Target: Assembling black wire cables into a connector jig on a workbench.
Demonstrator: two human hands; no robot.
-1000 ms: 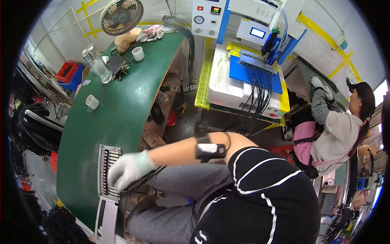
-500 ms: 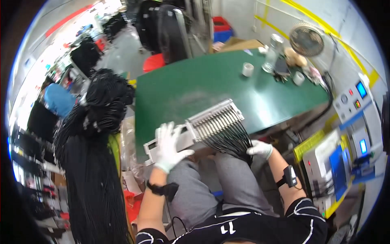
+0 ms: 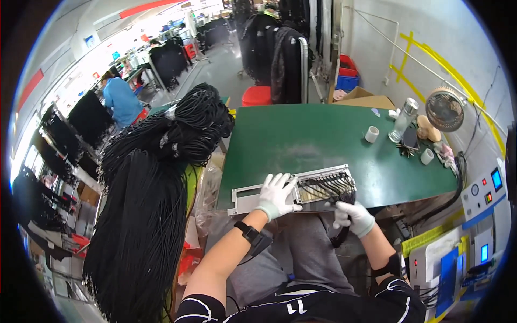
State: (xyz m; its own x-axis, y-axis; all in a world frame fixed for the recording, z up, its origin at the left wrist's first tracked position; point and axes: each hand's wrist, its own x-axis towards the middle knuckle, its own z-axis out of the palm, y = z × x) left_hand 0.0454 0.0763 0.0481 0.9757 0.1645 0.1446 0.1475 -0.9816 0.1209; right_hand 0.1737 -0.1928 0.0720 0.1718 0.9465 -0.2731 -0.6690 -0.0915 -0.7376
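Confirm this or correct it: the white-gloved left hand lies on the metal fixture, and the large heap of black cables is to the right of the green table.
The side is wrong: the head view shows the large heap of black cables to the left of the green table. The white-gloved left hand does lie on the metal fixture.

Shows white on gloved left hand point(image 3: 276, 196) and right hand point(image 3: 354, 217), silver-grey on metal frame point(image 3: 323, 171), and black on cables point(image 3: 348, 198). Carries plain green across tabletop point(image 3: 301, 124), heathered grey on trousers point(image 3: 308, 242), and black with white piping on shirt point(image 3: 344, 304). Adds red on stool point(image 3: 256, 96), blue on co-worker's top point(image 3: 121, 100), and yellow stripes on pale wall point(image 3: 371, 54).
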